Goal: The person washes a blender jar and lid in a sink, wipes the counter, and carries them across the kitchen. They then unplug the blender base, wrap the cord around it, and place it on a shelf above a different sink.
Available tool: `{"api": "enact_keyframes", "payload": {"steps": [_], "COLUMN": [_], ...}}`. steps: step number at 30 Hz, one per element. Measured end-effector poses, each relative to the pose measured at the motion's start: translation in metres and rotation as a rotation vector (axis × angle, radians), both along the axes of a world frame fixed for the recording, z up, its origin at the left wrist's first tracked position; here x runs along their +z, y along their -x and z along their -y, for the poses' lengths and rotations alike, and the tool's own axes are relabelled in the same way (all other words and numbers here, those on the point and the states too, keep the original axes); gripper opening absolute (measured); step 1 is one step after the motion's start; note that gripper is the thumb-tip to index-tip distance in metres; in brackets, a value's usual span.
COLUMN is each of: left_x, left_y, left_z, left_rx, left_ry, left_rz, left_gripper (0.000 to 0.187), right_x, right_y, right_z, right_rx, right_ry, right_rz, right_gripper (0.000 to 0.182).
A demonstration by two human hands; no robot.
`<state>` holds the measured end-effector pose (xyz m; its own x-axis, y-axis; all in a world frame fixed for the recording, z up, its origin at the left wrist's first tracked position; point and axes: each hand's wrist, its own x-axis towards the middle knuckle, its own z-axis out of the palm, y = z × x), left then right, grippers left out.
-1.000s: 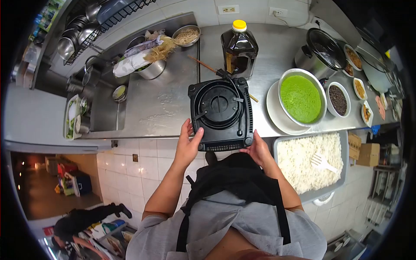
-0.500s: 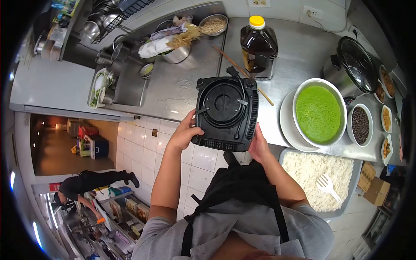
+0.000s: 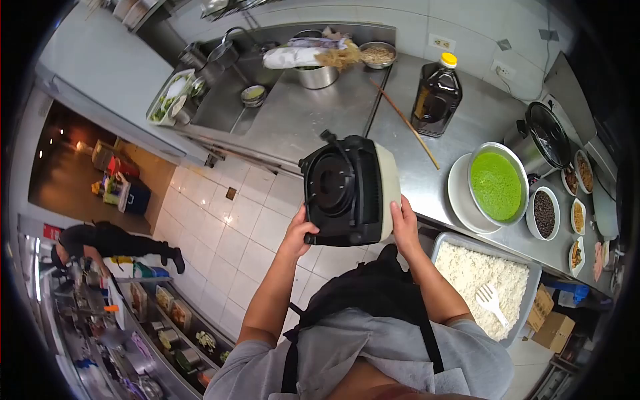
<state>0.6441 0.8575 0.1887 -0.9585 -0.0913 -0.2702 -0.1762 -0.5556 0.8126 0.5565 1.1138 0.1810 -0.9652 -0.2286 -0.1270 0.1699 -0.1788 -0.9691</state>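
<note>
Both my hands hold up a boxy electric appliance (image 3: pixel 333 193), its black underside turned toward me. A cord is coiled on that underside, with the plug end at its top. One cream-coloured side shows on the right; its kind I cannot make out. My left hand (image 3: pixel 297 235) grips the lower left corner, thumb on the black edge. My right hand (image 3: pixel 405 227) presses against the lower part of the cream side. To the right on the steel counter stands a metal bowl of green puree (image 3: pixel 497 183). Below it a tray of white rice (image 3: pixel 477 280) holds a white fork-like server (image 3: pixel 491 305).
A jug of dark liquid (image 3: pixel 437 99) and a wooden stick (image 3: pixel 410 130) are on the steel counter (image 3: pixel 400 150). A slow cooker (image 3: pixel 540 137) and a bowl of dark beans (image 3: pixel 544 213) stand farther right. A sink (image 3: pixel 230 100) lies left. Another person (image 3: pixel 113 241) works behind at left.
The appliance has tilted, bringing its cream side into view. My right hand has shifted onto that side. My view has turned, so the counter and the other person appear in different places.
</note>
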Motion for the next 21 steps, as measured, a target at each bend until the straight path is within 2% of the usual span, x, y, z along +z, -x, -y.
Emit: {"api": "enact_keyframes", "payload": {"steps": [2, 3, 5, 7, 8, 10, 12, 13, 14, 15, 17, 19, 20, 21], "left_x": [-0.015, -0.021, -0.031, -0.021, -0.011, -0.01, 0.004, 0.019, 0.036, 0.047, 0.054, 0.059, 0.093, 0.088], "left_y": [-0.047, -0.071, -0.111, -0.147, -0.161, -0.184, -0.203, -0.213, -0.222, -0.23, -0.241, -0.25, -0.26, -0.262], "left_z": [0.015, 0.026, 0.045, 0.056, 0.059, 0.077, 0.092, 0.096, 0.099, 0.1, 0.103, 0.104, 0.092, 0.092], "left_rx": [0.08, 0.14, 0.187, 0.234, 0.31, 0.304, 0.37, 0.406, 0.422, 0.438, 0.468, 0.356, 0.26, 0.282], "left_ry": [-0.123, -0.231, -0.276, -0.508, -0.574, -0.677, -0.702, -0.694, -0.676, -0.657, -0.672, -0.577, -0.575, -0.563], "left_rz": [-0.021, -0.034, -0.109, -0.214, -0.236, -0.41, -0.499, -0.528, -0.572, -0.611, -0.648, -0.73, -0.722, -0.746], "left_gripper": [0.086, 0.085, 0.081, 0.084, 0.084, 0.074, 0.06, 0.06, 0.059, 0.058, 0.052, 0.042, 0.043, 0.043], "right_x": [0.0, 0.027, 0.087, 0.106, 0.113, 0.123, 0.104, 0.095, 0.077, 0.062, 0.045, 0.06, 0.07, 0.08], "right_y": [-0.026, -0.042, -0.071, -0.097, -0.109, -0.136, -0.162, -0.177, -0.188, -0.195, -0.211, -0.224, -0.228, -0.231], "right_z": [0.02, 0.033, 0.055, 0.082, 0.096, 0.12, 0.146, 0.158, 0.166, 0.176, 0.198, 0.218, 0.227, 0.234], "right_rx": [0.06, 0.083, 0.343, 0.395, 0.365, 0.344, 0.327, 0.319, 0.457, 0.496, 0.875, 1.004, 1.103, 1.137], "right_ry": [-0.197, -0.198, -0.369, -0.371, -0.232, 0.07, 0.219, 0.269, 0.25, 0.254, 0.453, 0.526, 0.596, 0.589], "right_rz": [-0.216, -0.228, -0.153, -0.264, -0.316, -0.377, -0.438, -0.461, -0.363, -0.368, 0.132, 0.177, 0.227, 0.221], "right_gripper": [0.055, 0.055, 0.053, 0.052, 0.051, 0.046, 0.053, 0.056, 0.074, 0.074, 0.092, 0.097, 0.102, 0.102]}}
